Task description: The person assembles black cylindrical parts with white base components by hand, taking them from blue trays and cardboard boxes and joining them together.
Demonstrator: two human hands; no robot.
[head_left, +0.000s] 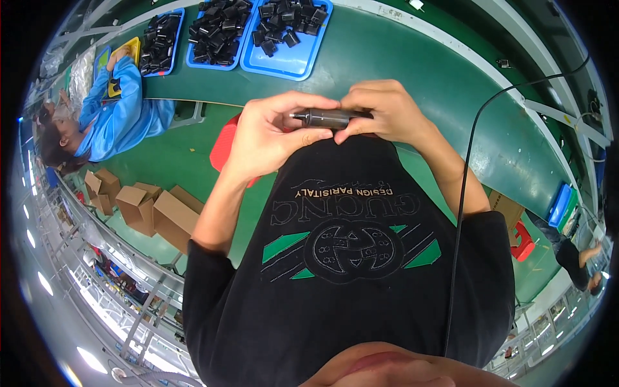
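In front of my chest I hold a thick, dark, marker-like tube (325,119) level between both hands. Its stepped nose ends in a narrow pale tip that points left. My left hand (265,132) curls around the nose end, with thumb below and fingers above the barrel. The fingers of my right hand (385,111) pinch the other end, and part of the barrel is hidden there. Both hands are close to the near edge of the green table (387,55), and their fingertips almost meet above the tube.
Blue trays (277,64) of small black plastic parts (219,29) line the table's far left. At left a person in blue (122,119) works over a yellow tray (133,48). A black cable (465,174) hangs at my right. Cardboard boxes (138,209) and a red stool (224,143) stand below.
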